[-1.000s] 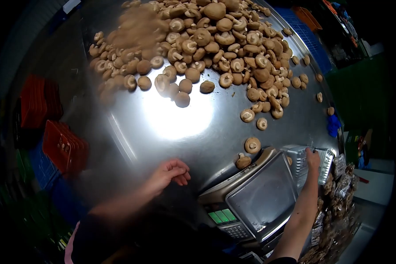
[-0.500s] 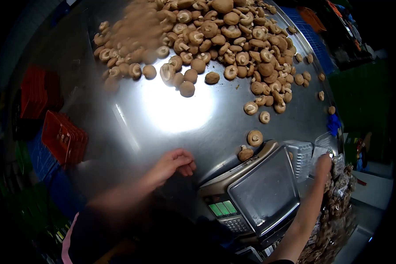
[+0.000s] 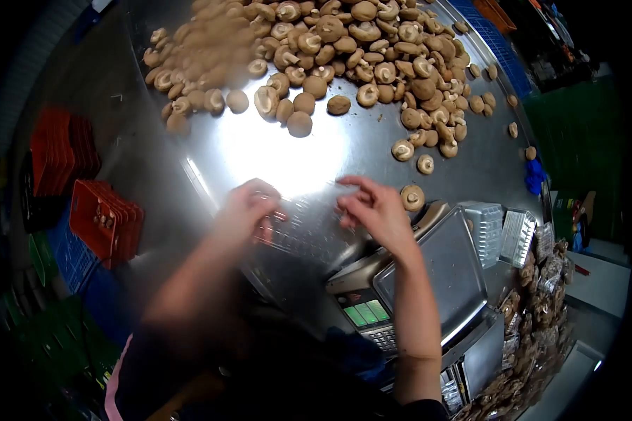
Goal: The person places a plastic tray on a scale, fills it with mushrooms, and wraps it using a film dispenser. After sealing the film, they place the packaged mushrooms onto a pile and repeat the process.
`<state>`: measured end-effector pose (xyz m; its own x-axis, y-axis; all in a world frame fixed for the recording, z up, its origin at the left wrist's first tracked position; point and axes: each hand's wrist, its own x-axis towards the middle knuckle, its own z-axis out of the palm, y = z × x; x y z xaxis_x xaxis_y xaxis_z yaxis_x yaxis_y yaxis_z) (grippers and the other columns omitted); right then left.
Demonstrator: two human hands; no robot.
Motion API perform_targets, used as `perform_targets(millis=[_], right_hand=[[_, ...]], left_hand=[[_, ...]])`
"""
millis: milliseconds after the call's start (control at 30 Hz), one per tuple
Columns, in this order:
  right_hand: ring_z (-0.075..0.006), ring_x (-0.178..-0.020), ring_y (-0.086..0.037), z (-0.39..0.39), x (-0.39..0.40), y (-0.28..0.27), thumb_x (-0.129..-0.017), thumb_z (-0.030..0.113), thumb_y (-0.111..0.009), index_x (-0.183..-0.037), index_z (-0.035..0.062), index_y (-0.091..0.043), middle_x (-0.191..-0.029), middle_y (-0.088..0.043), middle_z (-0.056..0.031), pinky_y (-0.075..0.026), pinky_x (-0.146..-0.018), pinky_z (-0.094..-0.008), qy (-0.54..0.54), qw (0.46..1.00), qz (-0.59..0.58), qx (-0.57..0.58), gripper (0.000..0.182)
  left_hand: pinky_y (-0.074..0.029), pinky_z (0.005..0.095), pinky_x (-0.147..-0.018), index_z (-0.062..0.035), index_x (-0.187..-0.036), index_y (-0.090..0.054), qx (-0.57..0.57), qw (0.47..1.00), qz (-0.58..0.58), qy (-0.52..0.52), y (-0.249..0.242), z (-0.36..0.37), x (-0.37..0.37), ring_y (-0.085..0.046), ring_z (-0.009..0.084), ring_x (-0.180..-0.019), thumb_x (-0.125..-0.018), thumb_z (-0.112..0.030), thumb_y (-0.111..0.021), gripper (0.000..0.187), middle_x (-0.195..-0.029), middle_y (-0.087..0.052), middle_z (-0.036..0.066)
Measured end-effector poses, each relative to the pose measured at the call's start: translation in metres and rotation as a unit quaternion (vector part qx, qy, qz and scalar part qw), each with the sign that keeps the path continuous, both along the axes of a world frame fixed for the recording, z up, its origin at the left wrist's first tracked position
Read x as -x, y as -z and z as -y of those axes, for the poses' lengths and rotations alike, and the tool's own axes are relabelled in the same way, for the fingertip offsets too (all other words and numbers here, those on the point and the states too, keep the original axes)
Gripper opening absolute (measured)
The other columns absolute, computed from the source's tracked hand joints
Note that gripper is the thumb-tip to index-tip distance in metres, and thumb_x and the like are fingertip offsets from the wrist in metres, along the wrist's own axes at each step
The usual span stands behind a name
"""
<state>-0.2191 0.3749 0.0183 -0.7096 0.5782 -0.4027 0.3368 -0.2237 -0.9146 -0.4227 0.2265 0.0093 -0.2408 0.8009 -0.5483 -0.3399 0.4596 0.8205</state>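
Note:
A clear plastic container (image 3: pixel 298 228) is held low over the steel table, between my two hands. My left hand (image 3: pixel 249 210) is closed on its left side, with fingers showing through the plastic. At its right end, my right hand (image 3: pixel 379 214) has curled fingers and thumb around the edge; the exact contact is blurred. Below my right forearm stands a weighing scale (image 3: pixel 435 270) with a bare metal pan and green display. Just past my right hand lies a single shiitake mushroom (image 3: pixel 413 198), stem up.
A large heap of shiitake mushrooms (image 3: pixel 372 52) covers the table's far side. Clear container stacks (image 3: pixel 483 231) stand right of the scale, beside bagged mushrooms (image 3: pixel 537 316). Red crates (image 3: pixel 109 224) are at left. A blue crumpled item (image 3: pixel 535 177) lies near the right table edge.
My right hand has come from the container stacks to the middle, bringing a clear container. My left hand has moved up slightly and now grips its left side.

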Motion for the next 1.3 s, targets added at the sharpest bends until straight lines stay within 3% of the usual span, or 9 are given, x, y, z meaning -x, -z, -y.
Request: perform_targets(millis=[167, 267, 333, 467, 600, 733, 900, 1167, 1300], right_hand=[[-0.0131, -0.051, -0.058, 0.027, 0.05, 0.057, -0.091, 0.009, -0.055, -0.129, -0.0006, -0.043, -0.074, -0.063, -0.0118, -0.045, -0.045, -0.0257, 0.131, 0.99, 0.033, 0.049, 0.041], [-0.0138, -0.04, -0.05, 0.039, 0.06, 0.093, -0.093, 0.007, -0.048, -0.126, -0.0035, -0.043, -0.074, -0.064, -0.0137, -0.041, -0.038, -0.0269, 0.178, 0.981, 0.061, 0.045, 0.035], [-0.0133, -0.039, -0.048, 0.041, 0.061, 0.113, -0.092, 0.005, -0.046, -0.125, -0.0033, -0.044, -0.074, -0.065, -0.0143, -0.039, -0.037, -0.0265, 0.225, 0.971, 0.068, 0.052, 0.033], [-0.0112, -0.04, -0.047, 0.034, 0.079, 0.138, -0.091, 0.004, -0.045, -0.119, -0.0054, -0.048, -0.072, -0.066, -0.0133, -0.039, -0.039, -0.0272, 0.242, 0.966, 0.077, 0.043, 0.029], [-0.0166, -0.053, -0.059, -0.025, 0.124, 0.134, -0.09, 0.003, -0.046, -0.116, -0.0056, -0.052, -0.074, -0.067, -0.0133, -0.046, -0.053, -0.0304, 0.275, 0.958, 0.084, -0.023, 0.028], [-0.027, -0.079, -0.065, -0.102, 0.164, 0.168, -0.089, 0.002, -0.045, -0.109, -0.0077, -0.056, -0.086, -0.067, -0.019, -0.049, -0.074, -0.034, 0.335, 0.93, 0.074, -0.133, 0.025], [-0.0327, -0.094, -0.063, -0.154, 0.192, 0.161, -0.091, 0.006, -0.045, -0.108, -0.0078, -0.057, -0.099, -0.065, -0.0227, -0.047, -0.084, -0.0371, 0.346, 0.902, 0.047, -0.254, 0.025], [-0.0313, -0.097, -0.062, -0.112, 0.169, 0.162, -0.097, 0.011, -0.039, -0.121, 0.0011, -0.054, -0.105, -0.064, -0.019, -0.046, -0.086, -0.0366, 0.381, 0.891, 0.022, -0.245, 0.03], [-0.0238, -0.104, -0.06, -0.078, 0.142, 0.161, -0.097, 0.006, -0.04, -0.124, 0.0004, -0.053, -0.111, -0.064, -0.0141, -0.044, -0.093, -0.0325, 0.416, 0.884, -0.034, -0.21, 0.03]], left_hand=[[-0.04, 0.0238, -0.034, 0.0002, -0.105, -0.05, 0.017, 0.988, -0.114, -0.098, 0.055, 0.011, 0.042, -0.06, 0.0154, -0.046, -0.093, -0.013, -0.053, 0.018, -0.081, -0.066, 0.014], [-0.043, 0.0247, -0.036, 0.0013, -0.108, -0.049, 0.118, 0.983, 0.006, -0.14, 0.051, -0.006, 0.043, -0.063, 0.0178, -0.049, -0.093, -0.012, -0.054, 0.02, -0.084, -0.066, 0.015], [-0.045, 0.0254, -0.037, 0.0037, -0.117, -0.042, 0.097, 0.989, 0.087, -0.076, 0.08, 0.003, 0.053, -0.065, 0.0214, -0.054, -0.093, -0.008, -0.047, 0.026, -0.095, -0.065, 0.02], [-0.046, 0.0248, -0.037, 0.0062, -0.119, -0.04, 0.094, 0.986, 0.081, -0.111, 0.085, -0.016, 0.067, -0.061, 0.0198, -0.049, -0.093, -0.003, -0.042, 0.028, -0.101, -0.064, 0.023], [-0.042, 0.025, -0.036, 0.0092, -0.116, -0.041, 0.067, 0.986, 0.078, -0.131, 0.099, -0.085, 0.104, -0.054, 0.0165, -0.042, -0.092, -0.001, -0.04, 0.026, -0.105, -0.062, 0.025], [-0.035, 0.028, -0.035, 0.0062, -0.095, -0.054, 0.01, 0.961, 0.067, -0.267, 0.135, -0.174, 0.136, -0.042, 0.0131, -0.038, -0.089, 0.002, -0.041, 0.015, -0.07, -0.059, 0.014], [-0.042, 0.0285, -0.04, 0.0041, -0.105, -0.055, -0.063, 0.977, -0.061, -0.196, 0.113, -0.231, 0.148, -0.057, 0.0188, -0.055, -0.086, 0.003, -0.036, 0.027, -0.078, -0.061, 0.015], [-0.05, 0.0302, -0.044, -0.0025, -0.126, -0.05, -0.149, 0.968, -0.102, -0.177, 0.151, -0.194, 0.14, -0.063, 0.0202, -0.07, -0.085, 0.005, -0.043, 0.043, -0.099, -0.062, 0.015], [-0.046, 0.0264, -0.041, -0.006, -0.128, -0.046, -0.128, 0.979, -0.076, -0.141, 0.116, -0.16, 0.11, -0.058, 0.0153, -0.056, -0.086, 0.005, -0.045, 0.044, -0.092, -0.061, 0.013]])
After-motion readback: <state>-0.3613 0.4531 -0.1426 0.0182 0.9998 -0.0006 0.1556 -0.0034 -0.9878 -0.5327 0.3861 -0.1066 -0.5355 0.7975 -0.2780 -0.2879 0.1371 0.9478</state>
